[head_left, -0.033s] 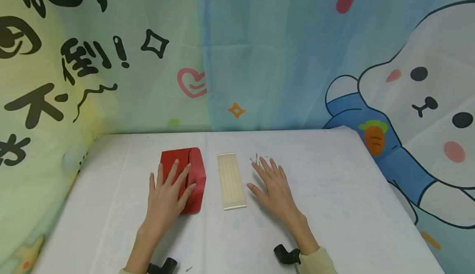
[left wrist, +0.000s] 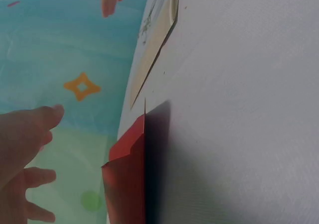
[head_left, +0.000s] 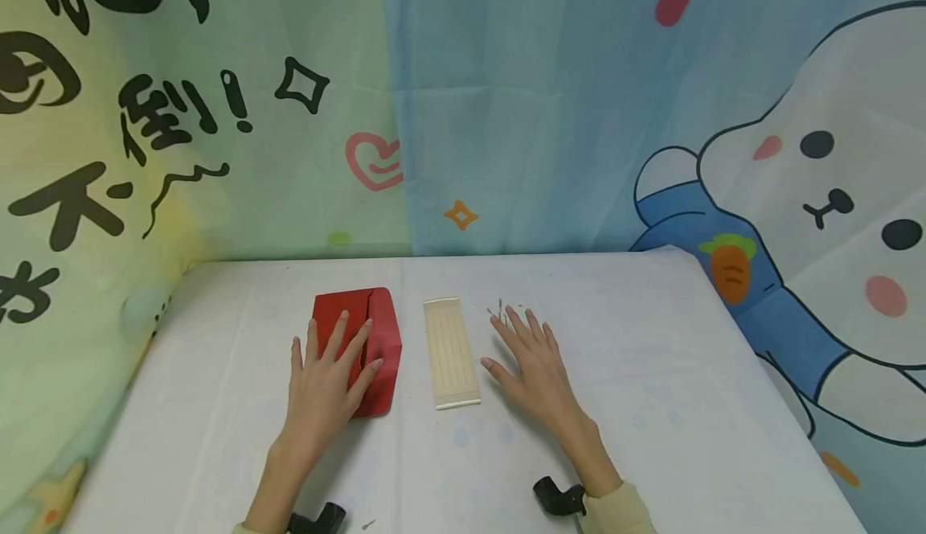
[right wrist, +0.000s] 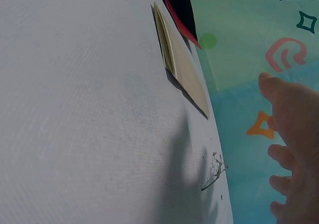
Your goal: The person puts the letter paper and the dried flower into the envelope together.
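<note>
No visible change.
Head view: left hand point(head_left: 325, 388) and right hand point(head_left: 538, 375) match the earlier frame; any shift too small to tell.

A red folded packet point(head_left: 383, 341) of smooth, matt paper; a cream folded strip point(head_left: 454, 357), also matt and papery, with fine lines. The counter point(head_left: 687, 405) has a matt, finely textured, cloth-like white surface. The backdrop point(head_left: 521, 116) is lightly creased printed fabric.

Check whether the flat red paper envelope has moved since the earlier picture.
No: the red envelope shows no shift against the printed pink heart in the head view.
</note>
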A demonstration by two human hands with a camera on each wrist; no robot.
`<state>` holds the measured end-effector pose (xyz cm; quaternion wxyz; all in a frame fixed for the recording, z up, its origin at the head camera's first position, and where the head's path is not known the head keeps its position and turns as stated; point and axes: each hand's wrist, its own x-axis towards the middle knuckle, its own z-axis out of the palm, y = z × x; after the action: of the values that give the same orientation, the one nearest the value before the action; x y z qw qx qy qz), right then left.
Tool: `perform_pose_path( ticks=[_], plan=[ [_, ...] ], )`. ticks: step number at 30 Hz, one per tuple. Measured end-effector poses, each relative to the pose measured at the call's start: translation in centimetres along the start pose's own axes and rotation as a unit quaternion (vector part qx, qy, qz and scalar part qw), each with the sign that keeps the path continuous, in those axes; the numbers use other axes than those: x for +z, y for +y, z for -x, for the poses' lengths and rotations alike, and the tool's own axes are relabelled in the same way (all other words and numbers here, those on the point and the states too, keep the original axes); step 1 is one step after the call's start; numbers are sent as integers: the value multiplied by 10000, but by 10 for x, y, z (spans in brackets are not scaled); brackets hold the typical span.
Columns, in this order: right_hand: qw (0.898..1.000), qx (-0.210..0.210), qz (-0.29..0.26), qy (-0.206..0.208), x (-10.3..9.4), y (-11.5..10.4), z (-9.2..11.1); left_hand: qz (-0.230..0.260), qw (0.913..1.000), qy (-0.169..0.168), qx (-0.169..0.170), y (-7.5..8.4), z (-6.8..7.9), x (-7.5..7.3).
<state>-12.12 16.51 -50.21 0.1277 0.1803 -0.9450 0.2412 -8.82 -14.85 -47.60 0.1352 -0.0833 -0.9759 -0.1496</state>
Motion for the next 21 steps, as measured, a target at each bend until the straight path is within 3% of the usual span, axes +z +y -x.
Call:
perform_pose_path(
  ticks=[7,15,21],
  plan=[
    [10000,-47,53,27,-1,-2,3,-123,9997,203,15,-3,3,1],
    [9999,-95,61,27,1,-7,4,96,9965,-575,-591,-7,10,4],
    [9978,-499,-312,316,10,-13,4,92,9931,-764,-887,-8,13,10]
  ],
)
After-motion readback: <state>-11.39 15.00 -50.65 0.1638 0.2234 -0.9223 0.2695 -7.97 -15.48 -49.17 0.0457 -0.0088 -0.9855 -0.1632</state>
